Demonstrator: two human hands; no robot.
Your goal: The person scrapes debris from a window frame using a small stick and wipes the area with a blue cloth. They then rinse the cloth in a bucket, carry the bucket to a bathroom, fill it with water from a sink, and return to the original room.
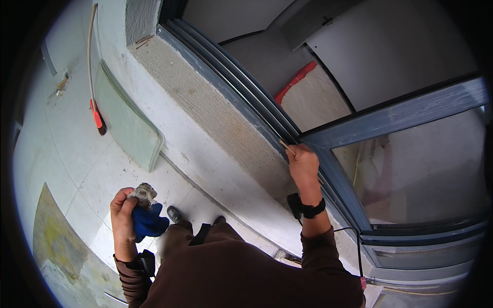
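Observation:
In my left hand (122, 213), held out over the floor, are a dirty greyish wad of cloth (143, 194) and a blue cloth (148, 221) hanging below it. My right hand (303, 163) is closed around a thin wooden stick (287, 147), one end of which sticks out past the thumb. That hand rests at the lower track of a blue-grey metal sliding window frame (246, 98), beside the corner of the sliding sash (327, 144). What the stick's far end touches is hidden by the hand.
A rough concrete sill (215, 119) runs along the frame. Curved glass panes (123, 119) lean against the wall below, near a red-headed broom (98, 117). A stained board (57, 238) lies at lower left. A black cable (359, 246) hangs by my right arm.

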